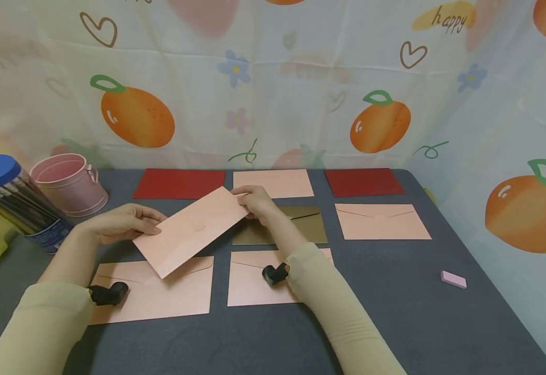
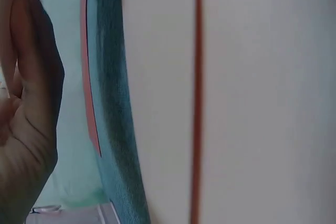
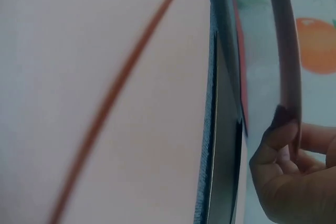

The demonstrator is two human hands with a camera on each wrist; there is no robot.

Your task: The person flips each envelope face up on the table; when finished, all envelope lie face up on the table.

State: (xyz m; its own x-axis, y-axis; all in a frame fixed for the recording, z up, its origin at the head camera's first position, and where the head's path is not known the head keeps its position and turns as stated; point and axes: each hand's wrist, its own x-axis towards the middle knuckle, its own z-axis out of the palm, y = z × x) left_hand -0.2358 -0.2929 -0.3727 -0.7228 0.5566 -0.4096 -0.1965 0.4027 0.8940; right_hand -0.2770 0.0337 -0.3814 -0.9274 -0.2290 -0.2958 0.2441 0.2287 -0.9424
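Note:
A pale pink envelope (image 1: 188, 229) hangs tilted above the table, its right end higher than its left. My left hand (image 1: 123, 221) pinches its left end between thumb and fingers. The upper right corner is gripped by my right hand (image 1: 256, 200), whose fingers also show around the envelope's edge in the right wrist view. Beneath the raised envelope, another pink envelope (image 1: 170, 299) lies flat at the front left. A gold-brown envelope (image 1: 308, 229), partly hidden by my right forearm, lies in the middle. In front of it, a pink envelope (image 1: 254, 291) is overlapped by the same arm.
Along the back lie a red envelope (image 1: 179, 183), a pink one (image 1: 273, 183) and a second red envelope (image 1: 364, 182). A pink envelope (image 1: 385, 229) and a small pink block (image 1: 453, 279) are on the right. A pink bucket (image 1: 69, 187) and a blue-lidded pencil jar (image 1: 24, 208) stand left.

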